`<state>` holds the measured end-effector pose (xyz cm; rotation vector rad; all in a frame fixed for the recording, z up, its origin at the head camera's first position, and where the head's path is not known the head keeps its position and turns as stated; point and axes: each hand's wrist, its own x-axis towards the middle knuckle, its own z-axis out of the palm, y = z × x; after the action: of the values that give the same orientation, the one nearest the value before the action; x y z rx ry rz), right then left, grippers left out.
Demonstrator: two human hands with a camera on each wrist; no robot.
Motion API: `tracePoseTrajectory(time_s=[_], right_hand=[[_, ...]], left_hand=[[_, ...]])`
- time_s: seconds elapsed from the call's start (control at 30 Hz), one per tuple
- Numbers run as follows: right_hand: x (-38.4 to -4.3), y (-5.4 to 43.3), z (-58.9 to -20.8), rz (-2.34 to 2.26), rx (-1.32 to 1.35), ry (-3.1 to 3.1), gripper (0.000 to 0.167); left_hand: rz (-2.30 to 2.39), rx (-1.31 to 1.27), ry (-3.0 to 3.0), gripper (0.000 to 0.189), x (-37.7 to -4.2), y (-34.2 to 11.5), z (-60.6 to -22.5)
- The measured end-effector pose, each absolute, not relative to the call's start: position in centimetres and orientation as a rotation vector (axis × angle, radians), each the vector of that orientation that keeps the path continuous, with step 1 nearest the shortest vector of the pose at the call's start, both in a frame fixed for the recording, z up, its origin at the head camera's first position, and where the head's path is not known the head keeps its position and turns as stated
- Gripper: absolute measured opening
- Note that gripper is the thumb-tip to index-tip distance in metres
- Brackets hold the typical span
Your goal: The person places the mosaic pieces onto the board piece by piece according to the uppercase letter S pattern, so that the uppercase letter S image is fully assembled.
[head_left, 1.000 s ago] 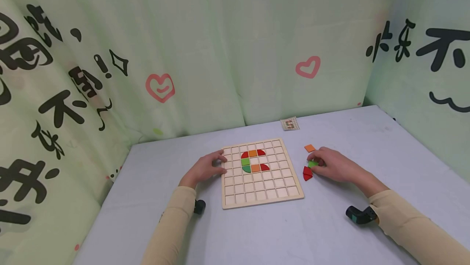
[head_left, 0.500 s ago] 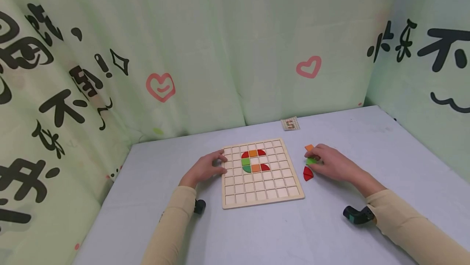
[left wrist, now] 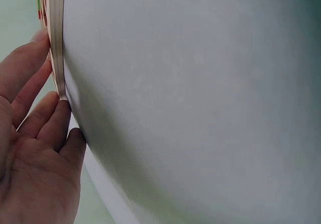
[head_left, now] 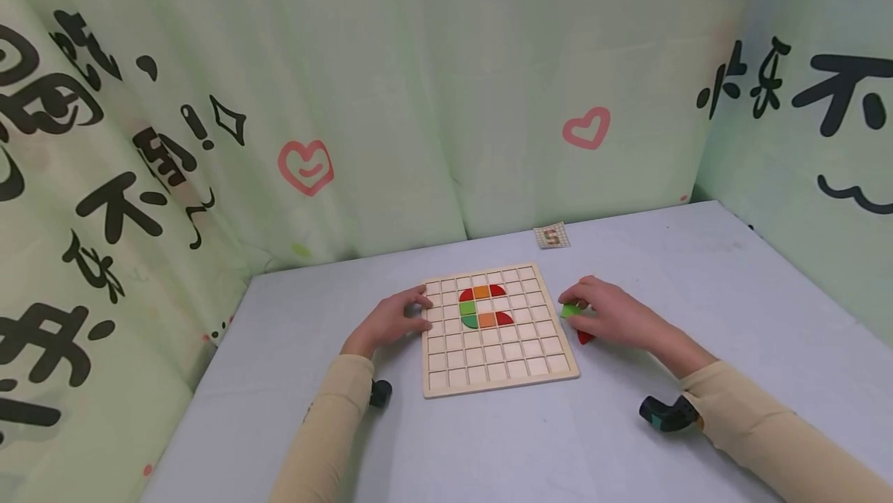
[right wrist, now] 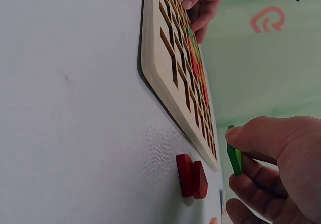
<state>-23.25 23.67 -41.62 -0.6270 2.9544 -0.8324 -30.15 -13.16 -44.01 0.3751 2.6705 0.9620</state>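
Observation:
A wooden grid board (head_left: pixel 502 352) lies on the table, with several red, orange and green tiles set in its upper middle squares. My left hand (head_left: pixel 392 321) rests against the board's left edge; in the left wrist view its fingertips (left wrist: pixel 62 106) touch the side of the board. Just right of the board, my right hand (head_left: pixel 614 315) pinches a light green tile (right wrist: pixel 234 156) between thumb and fingers, apart from the board. Two red tiles (right wrist: pixel 185 176) stay on the table below that hand, mostly covered by it in the head view.
A small card (head_left: pixel 552 235) with a grid pattern lies near the back edge of the table. A bit of an orange piece (right wrist: pixel 213 220) shows at the bottom of the right wrist view. Printed curtains (head_left: pixel 432 100) hang behind and at the sides.
My right hand has picked up the light green tile from the pile and moved left with it towards the board. The orange tile is now hidden in the head view. My left hand stays put.

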Motion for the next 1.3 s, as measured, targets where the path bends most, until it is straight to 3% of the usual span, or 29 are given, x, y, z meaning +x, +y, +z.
tracePoseTrajectory(time_s=[1.3], right_hand=[[-22.9,17.8,-43.1,-0.772,-0.891,2.849,0.024]], left_hand=[[0.978,0.375,2.668,0.031,-30.2,-13.1,-44.1]])
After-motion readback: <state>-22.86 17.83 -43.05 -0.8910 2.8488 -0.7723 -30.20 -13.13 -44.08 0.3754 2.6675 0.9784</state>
